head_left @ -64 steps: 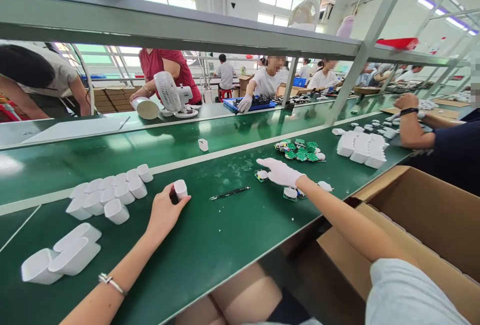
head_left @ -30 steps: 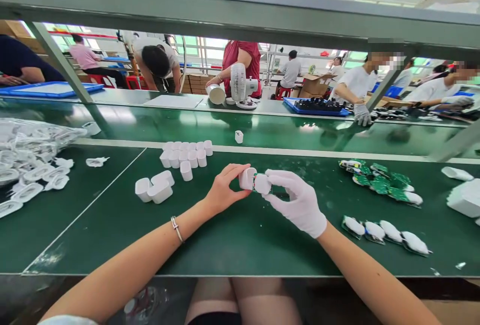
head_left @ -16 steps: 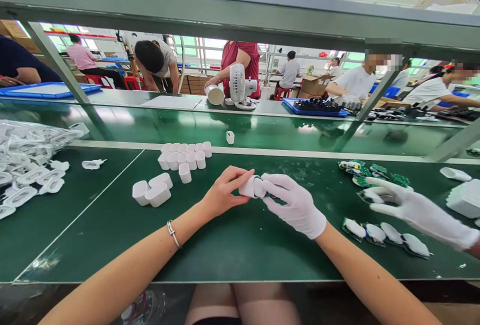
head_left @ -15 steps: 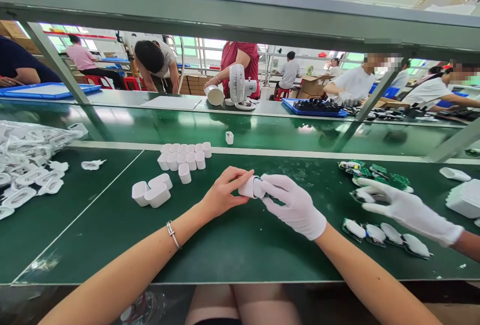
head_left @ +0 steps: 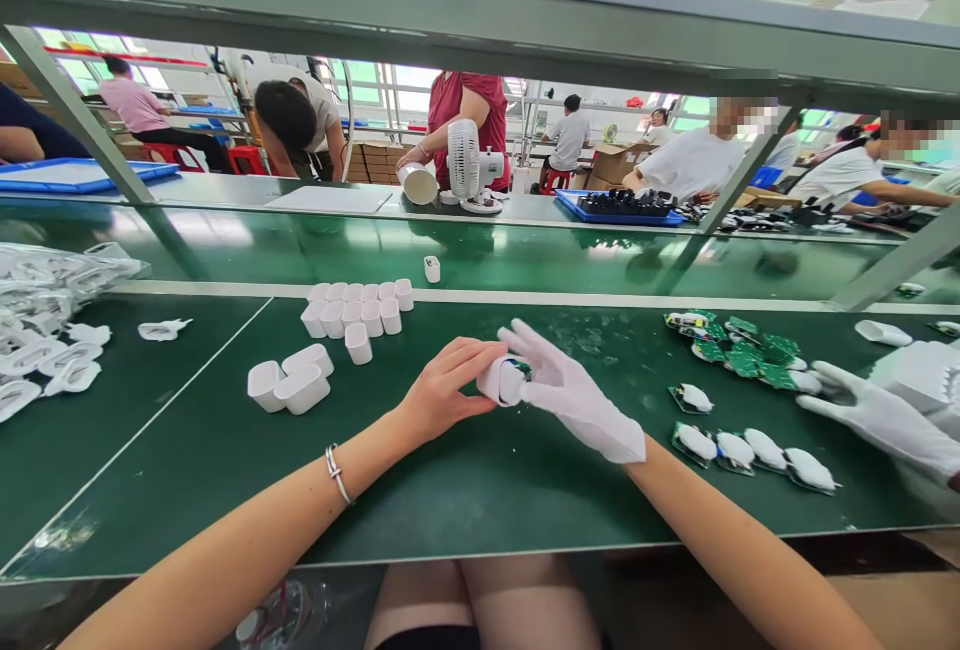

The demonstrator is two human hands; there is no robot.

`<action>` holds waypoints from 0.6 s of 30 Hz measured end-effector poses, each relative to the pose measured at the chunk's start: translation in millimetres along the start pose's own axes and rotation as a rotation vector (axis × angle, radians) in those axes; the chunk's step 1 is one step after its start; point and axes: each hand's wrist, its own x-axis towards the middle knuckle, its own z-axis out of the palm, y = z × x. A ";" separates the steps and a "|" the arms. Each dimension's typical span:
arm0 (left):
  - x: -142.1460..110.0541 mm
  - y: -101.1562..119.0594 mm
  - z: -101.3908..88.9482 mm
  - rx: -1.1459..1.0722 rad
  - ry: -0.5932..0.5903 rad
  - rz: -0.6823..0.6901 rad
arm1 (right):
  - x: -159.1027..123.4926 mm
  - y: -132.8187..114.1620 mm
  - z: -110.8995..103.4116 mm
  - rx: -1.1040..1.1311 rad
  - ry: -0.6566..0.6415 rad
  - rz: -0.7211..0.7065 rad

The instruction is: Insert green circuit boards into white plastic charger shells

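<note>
My bare left hand (head_left: 442, 385) grips a small white plastic housing (head_left: 491, 382) between thumb and fingers, above the middle of the green bench. From the housing's right end sticks a green circuit board (head_left: 520, 368) with a white piece against it. My right hand (head_left: 574, 395), in a white glove, is open at that end. Its fingers are spread and raised, and its thumb is at the white piece; whether it touches is unclear. Left of my hands stand several empty white housings (head_left: 358, 343) in rows, with a looser group (head_left: 301, 388) nearer me.
At right lie several circuit boards with white pads (head_left: 739, 452) and a pile of green boards (head_left: 757, 355). A co-worker's gloved hand (head_left: 885, 415) reaches in beside them. White frame-like parts (head_left: 52, 355) spill from a plastic bag at left. A shelf beam (head_left: 480, 25) crosses above the bench.
My right fingers have opened and lifted off the board, which now sits at the housing's end. The co-worker's hand has moved right, leaving one more padded board on the bench. The view has shifted slightly.
</note>
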 end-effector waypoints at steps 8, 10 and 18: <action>1.2 4.0 3.2 0.015 0.043 0.023 | 1.0 -10.6 20.1 0.124 0.028 0.156; 0.4 2.3 3.7 0.006 0.047 0.031 | -0.6 -13.2 22.2 0.044 0.054 0.158; -1.8 -5.9 2.6 0.049 0.029 -0.014 | -3.6 -4.0 -2.9 -0.890 0.120 -0.600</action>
